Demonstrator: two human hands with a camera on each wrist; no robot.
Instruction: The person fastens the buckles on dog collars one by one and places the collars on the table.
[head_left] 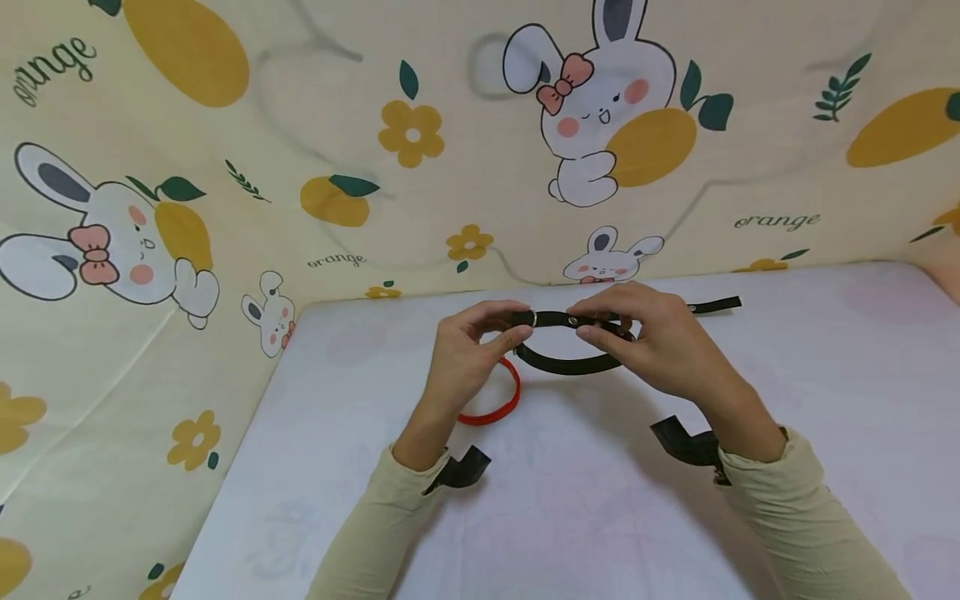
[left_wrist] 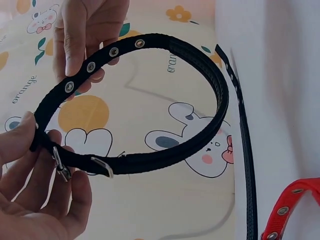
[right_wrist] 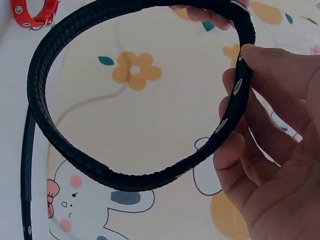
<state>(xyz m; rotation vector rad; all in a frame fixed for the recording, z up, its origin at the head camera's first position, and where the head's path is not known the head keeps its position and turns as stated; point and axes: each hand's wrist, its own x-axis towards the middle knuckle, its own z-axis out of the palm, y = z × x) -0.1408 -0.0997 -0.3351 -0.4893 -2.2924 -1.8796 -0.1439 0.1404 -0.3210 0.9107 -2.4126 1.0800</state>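
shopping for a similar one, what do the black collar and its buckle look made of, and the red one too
Black collar: looks like matte woven nylon webbing or faux leather, given the ribbed, stitched texture; hard to tell which. Its eyelets and buckle look like shiny silver metal. Red collar: smooth and slightly glossy, likely faux leather or plastic, with metal eyelets.

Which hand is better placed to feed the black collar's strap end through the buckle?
Probably the right hand: it pinches the eyelet end of the black collar, while the left hand holds the buckle.
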